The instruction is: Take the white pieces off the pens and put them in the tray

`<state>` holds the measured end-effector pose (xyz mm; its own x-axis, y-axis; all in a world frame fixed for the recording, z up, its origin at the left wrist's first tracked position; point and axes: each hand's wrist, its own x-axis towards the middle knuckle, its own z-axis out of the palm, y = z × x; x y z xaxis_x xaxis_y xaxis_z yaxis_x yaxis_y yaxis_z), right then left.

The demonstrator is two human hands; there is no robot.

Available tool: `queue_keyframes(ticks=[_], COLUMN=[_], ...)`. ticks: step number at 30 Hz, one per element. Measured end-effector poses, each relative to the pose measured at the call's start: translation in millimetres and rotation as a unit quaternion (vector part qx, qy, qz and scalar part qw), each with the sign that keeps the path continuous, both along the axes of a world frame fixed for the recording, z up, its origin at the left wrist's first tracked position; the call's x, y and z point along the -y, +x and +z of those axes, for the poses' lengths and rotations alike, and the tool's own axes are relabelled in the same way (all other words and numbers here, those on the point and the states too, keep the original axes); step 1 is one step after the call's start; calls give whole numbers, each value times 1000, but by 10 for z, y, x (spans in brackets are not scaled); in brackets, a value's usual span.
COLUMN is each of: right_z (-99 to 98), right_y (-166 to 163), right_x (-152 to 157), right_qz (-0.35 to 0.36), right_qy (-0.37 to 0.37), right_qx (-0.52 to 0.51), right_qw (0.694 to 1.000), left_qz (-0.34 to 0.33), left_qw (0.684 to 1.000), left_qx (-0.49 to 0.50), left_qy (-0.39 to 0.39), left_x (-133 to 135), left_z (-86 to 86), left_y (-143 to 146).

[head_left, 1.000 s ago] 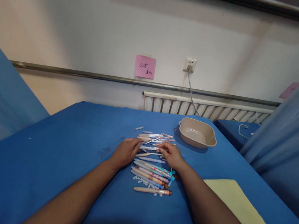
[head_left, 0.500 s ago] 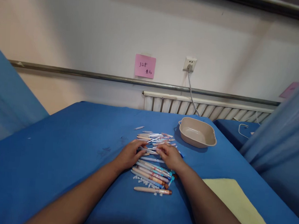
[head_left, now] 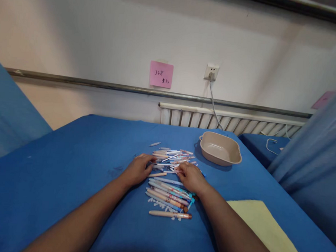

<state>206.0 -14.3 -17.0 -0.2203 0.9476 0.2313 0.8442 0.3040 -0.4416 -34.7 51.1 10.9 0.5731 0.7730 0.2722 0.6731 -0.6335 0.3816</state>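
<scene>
My left hand [head_left: 139,170] is at the left side of a pile of pen parts, its thumb and fingers curled round the left end of the pile; what they hold is hidden. My right hand [head_left: 193,177] pinches a thin white stick [head_left: 170,172], like a pen refill, at the right side. Between the hands lie more white sticks [head_left: 166,164] and a peach pen barrel [head_left: 157,174]. Nearer me is a row of pens [head_left: 166,194] with blue and brown ends. Small white pieces [head_left: 161,204] are scattered beside them, and a single peach pen [head_left: 169,214] lies in front.
A beige plastic basin [head_left: 221,148] stands at the back right of the blue-covered table [head_left: 71,173]. A yellow cloth [head_left: 261,223] lies by my right forearm. Behind are a radiator [head_left: 196,116] and a plugged-in cable [head_left: 213,98]. Blue curtains [head_left: 317,154] hang at the sides.
My left hand has drawn back a little to the left, widening the gap between the hands. More of the peach barrel shows. My right hand stays nearly in place.
</scene>
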Motion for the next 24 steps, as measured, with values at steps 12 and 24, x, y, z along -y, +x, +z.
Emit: queue_keyframes(ticks=[12, 24], right_z=[-24, 131], right_y=[-8, -64], right_x=[-38, 78], right_qz=[-15, 117], right_qy=[42, 0], right_qx=[-135, -58], right_qw=[990, 991], left_qz=[-167, -148], left_qw=[978, 973], left_qx=[34, 27], left_qy=[-119, -174], left_x=[240, 244], left_z=[180, 153], left_y=[114, 118])
